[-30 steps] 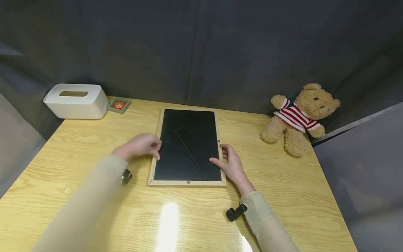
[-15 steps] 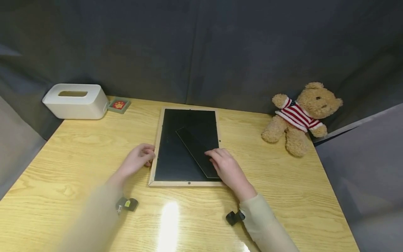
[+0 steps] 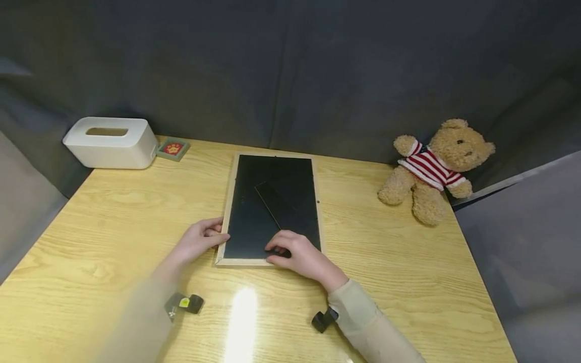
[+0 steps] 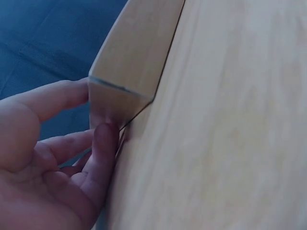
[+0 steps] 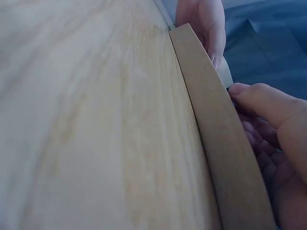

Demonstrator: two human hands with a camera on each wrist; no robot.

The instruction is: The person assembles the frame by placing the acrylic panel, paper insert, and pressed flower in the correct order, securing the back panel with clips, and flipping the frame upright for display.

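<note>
A picture frame [image 3: 228, 201] with a pale wooden rim lies back up on the table. Its black backing board [image 3: 254, 237] carries a slim black stand flap [image 3: 277, 199] set diagonally. At the lower left corner my left hand [image 3: 199, 239] grips the rim, thumb on top; the left wrist view shows its fingers [image 4: 105, 143] against the frame's corner. My right hand [image 3: 299, 254] is over the bottom edge with bent fingers. Its thumb [image 5: 259, 98] touches the rim in the right wrist view. What lies under its fingertips is hidden.
A white tissue box [image 3: 113, 143] stands at the back left, beside a small green-grey square piece with a red paw print [image 3: 173, 148]. A teddy bear [image 3: 431, 169] in a striped top sits at the back right. Dark curtains [image 3: 281, 75] hang behind the wooden table [image 3: 399, 277].
My right hand has moved from the frame's right side across the flap to the bottom edge. My left hand has slid down the left rim toward the corner. The frame has stayed almost still.
</note>
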